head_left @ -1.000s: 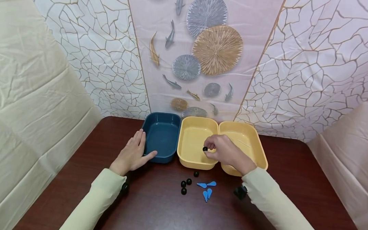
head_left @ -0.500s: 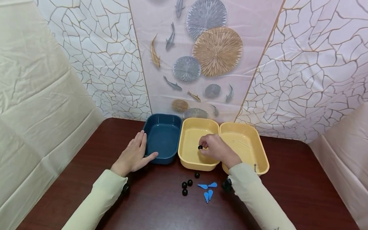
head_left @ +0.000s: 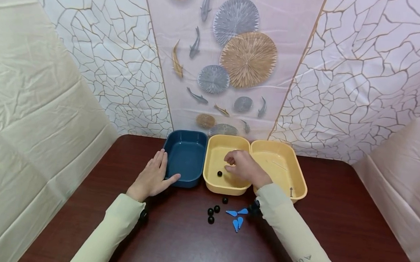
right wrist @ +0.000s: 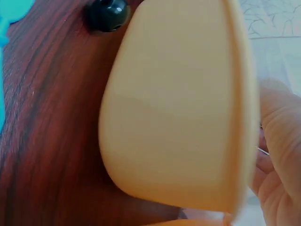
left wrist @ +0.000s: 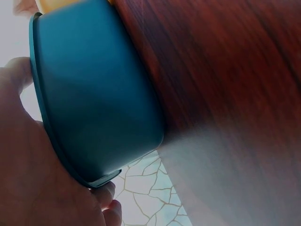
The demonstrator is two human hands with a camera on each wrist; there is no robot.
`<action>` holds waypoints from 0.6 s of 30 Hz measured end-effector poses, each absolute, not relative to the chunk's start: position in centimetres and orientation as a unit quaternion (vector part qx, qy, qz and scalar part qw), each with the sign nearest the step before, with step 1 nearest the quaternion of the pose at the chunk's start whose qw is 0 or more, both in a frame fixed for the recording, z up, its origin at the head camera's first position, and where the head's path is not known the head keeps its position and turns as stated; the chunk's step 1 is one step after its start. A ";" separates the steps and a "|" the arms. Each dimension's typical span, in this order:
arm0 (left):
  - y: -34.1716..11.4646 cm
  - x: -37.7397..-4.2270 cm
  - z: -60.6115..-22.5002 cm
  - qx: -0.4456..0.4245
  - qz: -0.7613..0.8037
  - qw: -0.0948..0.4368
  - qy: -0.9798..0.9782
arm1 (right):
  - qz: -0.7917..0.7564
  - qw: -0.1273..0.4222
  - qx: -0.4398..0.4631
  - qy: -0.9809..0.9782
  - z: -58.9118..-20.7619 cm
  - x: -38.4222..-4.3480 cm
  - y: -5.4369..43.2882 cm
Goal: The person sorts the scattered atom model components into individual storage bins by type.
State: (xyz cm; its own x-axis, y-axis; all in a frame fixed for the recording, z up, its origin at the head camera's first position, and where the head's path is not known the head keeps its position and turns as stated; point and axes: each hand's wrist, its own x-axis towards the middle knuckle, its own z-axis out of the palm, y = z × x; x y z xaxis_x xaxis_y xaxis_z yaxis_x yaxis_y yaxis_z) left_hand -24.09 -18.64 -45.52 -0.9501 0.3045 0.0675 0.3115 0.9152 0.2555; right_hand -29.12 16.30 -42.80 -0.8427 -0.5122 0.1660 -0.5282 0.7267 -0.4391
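My right hand [head_left: 243, 165] is over the middle yellow tray [head_left: 225, 189], fingers loosely curled with nothing between them. A black round bead [head_left: 220, 173] lies inside that tray, just left of the fingertips. My left hand [head_left: 151, 177] rests against the left side of the dark blue tray [head_left: 184, 182], fingers straight and thumb over its near rim. In the left wrist view the blue tray's outer wall [left wrist: 94, 89] fills the middle. The right wrist view has the yellow tray's wall [right wrist: 174, 108], with my right hand [right wrist: 277, 155] partly hidden behind its rim.
Several black beads [head_left: 211, 219] and several blue teardrop-shaped pieces [head_left: 240, 222] lie on the dark wooden table [head_left: 177, 239] before the trays. Another yellow tray [head_left: 301, 178] stands at the right, with a small dark screw-like thing [head_left: 291, 192] in it. A patterned cloth [head_left: 246, 97] hangs behind.
My right hand has moved left over the middle yellow tray and let go of the black bead, which now lies in it. My left hand has stayed at the blue tray.
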 end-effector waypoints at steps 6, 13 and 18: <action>-18.5 -24.1 -45.6 -0.160 -0.135 0.016 -0.978 | 0.233 0.036 0.300 -0.924 -41.1 -27.5 17.0; -18.6 -24.2 -45.7 -0.161 -0.136 0.017 -0.977 | 0.220 0.033 0.322 -0.920 -39.3 -24.9 17.6; -18.7 -24.3 -45.8 -0.162 -0.135 0.020 -0.977 | 0.205 0.037 0.330 -0.921 -38.1 -22.6 18.0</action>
State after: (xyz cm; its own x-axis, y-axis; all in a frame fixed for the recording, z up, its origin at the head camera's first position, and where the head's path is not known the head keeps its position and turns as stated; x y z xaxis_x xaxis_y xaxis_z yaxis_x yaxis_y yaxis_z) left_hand -24.33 -18.70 -45.80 -0.9464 0.3120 0.0840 0.3231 0.9105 0.2579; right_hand -22.60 18.00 -38.07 -0.7799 -0.5921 0.2029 -0.6223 0.6988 -0.3527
